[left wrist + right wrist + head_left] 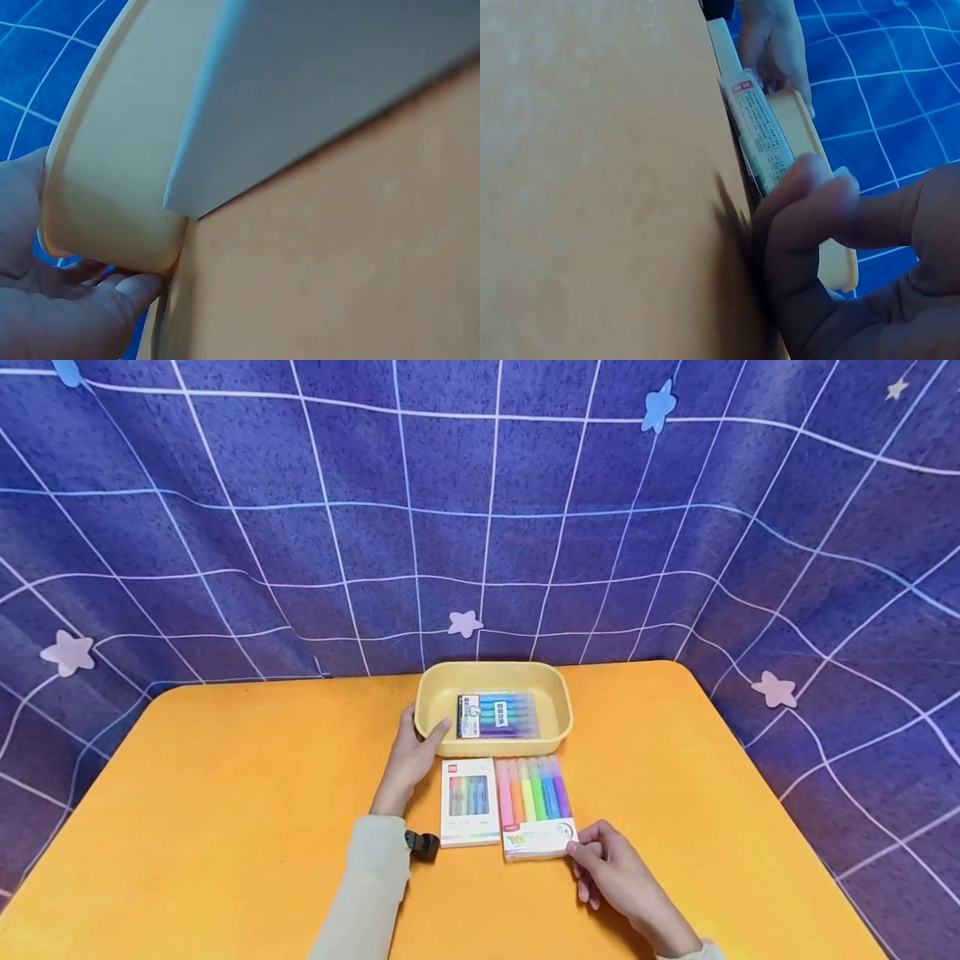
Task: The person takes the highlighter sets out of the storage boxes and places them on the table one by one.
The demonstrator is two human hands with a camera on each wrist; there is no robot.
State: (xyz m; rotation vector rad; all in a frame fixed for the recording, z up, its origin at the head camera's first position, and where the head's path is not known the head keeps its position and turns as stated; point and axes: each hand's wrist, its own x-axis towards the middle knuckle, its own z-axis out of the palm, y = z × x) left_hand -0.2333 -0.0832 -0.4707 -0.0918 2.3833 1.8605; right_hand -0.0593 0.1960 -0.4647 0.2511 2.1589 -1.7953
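I noted a yellow tray [502,748] at the far edge of the orange table [225,793], one flat pen pack [486,716] lying inside. The person's left hand [408,756] gripped the tray's left side, thumb over the rim. In front lay a white box [469,832] and, beside it, a rainbow highlighter pack [534,802]; the right hand [611,868] pinched its near right corner.

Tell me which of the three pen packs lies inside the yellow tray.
The clear pack of blue, green and purple pens, the only one in the tray; the white box and the rainbow-coloured pack lie outside, on the table.
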